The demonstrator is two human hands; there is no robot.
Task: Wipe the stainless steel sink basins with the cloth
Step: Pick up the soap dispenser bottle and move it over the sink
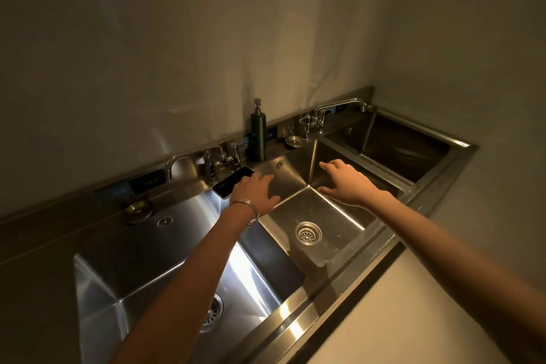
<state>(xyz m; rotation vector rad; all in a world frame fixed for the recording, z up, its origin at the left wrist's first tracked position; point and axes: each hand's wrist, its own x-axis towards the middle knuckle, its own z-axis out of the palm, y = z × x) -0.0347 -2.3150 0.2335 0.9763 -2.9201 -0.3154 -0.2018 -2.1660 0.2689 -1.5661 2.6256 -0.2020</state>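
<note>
**A:** Report the state of each hand.

**B:** Left hand (254, 190): fingers spread wide, holding nothing. It is over the back left corner of the middle basin (334, 213), just beside a black device (232, 185) on the rear ledge. Right hand (346, 183): also spread and empty, over the back right corner of the same basin. I cannot tell from here whether either palm touches the steel.

**A:** Locate the cloth.

**B:** Not in sight. Neither hand holds it. It is not in the left basin (133, 275), the middle basin or the right basin (413, 156), nor on the counter (298, 325) strip in front.

**A:** Why are both arms stretched over the middle basin?

**B:** This is a judgement only. Open, spread fingers suit reaching or bracing, not a wiping stroke. I would say wiping has not begun, and getting the cloth comes first.

**A:** What about the items on the ledge?

**B:** The soap bottle (258, 136) stands upright on the rear ledge, outside the basins, so the walls can likely be wiped without moving it. The black device lies at the ledge's edge, and a stroke or splash near that corner could reach it.
</note>
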